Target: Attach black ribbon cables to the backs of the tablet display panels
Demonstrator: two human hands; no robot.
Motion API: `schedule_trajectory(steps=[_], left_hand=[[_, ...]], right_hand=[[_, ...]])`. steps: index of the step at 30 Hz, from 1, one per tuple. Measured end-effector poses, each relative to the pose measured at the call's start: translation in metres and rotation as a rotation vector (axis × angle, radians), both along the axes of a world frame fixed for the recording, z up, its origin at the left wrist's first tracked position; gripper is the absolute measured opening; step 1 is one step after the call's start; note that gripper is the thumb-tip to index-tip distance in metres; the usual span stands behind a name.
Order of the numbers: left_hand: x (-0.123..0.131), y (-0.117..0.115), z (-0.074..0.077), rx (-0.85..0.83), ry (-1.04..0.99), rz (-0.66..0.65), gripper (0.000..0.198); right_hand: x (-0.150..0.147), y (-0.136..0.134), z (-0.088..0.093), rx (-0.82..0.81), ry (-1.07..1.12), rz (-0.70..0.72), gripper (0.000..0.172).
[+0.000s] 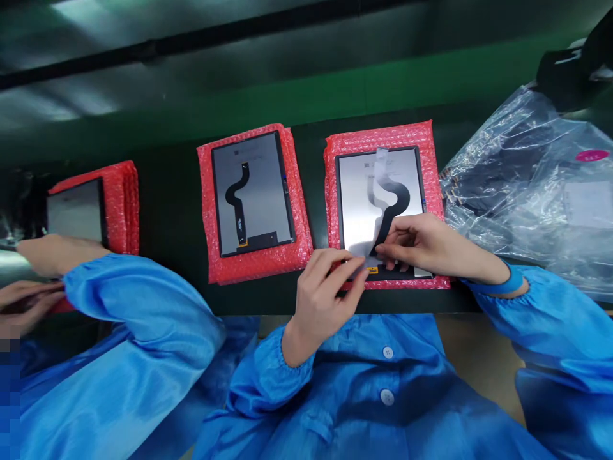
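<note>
In front of me a tablet-sized display panel (353, 220) lies on red bubble wrap (378, 137). A black curved flex cable (398, 199) with a pale film at its upper end rises off the panel, its reflection showing beside it. My right hand (416, 243) pinches the cable near its lower end. At the panel's lower edge, my left hand (328, 291) has its thumb and fingertips closed together, close to the orange connector (372, 270). A faint translucent edge shows by those fingertips, too small to name.
Left of mine, a second display panel (263, 191) with a flat-lying cable rests on red bubble wrap. Further left, a co-worker's hands (62, 252) are over another wrapped panel (76, 207). Clear plastic bags (541, 185) holding dark parts with a pink label are piled at right.
</note>
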State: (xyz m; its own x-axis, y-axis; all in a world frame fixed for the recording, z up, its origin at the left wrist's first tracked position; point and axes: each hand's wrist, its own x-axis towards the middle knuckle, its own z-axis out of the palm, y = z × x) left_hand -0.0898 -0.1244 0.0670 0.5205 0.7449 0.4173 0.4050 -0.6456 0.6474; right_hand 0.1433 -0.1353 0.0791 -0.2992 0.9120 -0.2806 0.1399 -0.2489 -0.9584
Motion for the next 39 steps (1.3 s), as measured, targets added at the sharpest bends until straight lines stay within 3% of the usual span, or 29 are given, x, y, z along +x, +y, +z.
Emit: schedule_trajectory(steps=[4,11,28,39], left_hand=[[-0.009,-0.012,-0.010,0.153,0.087,-0.118,0.026],[-0.009,-0.022,-0.026,0.145,0.115,-0.088,0.031],[-0.006,-0.023,-0.027,0.080,0.118,-0.076,0.024],[-0.005,-0.023,-0.029,0.068,0.077,-0.079,0.024]], right_hand=[[-0.002,-0.002,0.000,-0.034,-0.056,0.002,0.020],[-0.006,0.000,0.005,-0.080,-0.143,-0.007,0.016],[-0.010,0.002,0.012,-0.119,-0.238,0.070,0.020],[-0.011,0.004,0.012,-0.057,-0.307,0.096,0.020]])
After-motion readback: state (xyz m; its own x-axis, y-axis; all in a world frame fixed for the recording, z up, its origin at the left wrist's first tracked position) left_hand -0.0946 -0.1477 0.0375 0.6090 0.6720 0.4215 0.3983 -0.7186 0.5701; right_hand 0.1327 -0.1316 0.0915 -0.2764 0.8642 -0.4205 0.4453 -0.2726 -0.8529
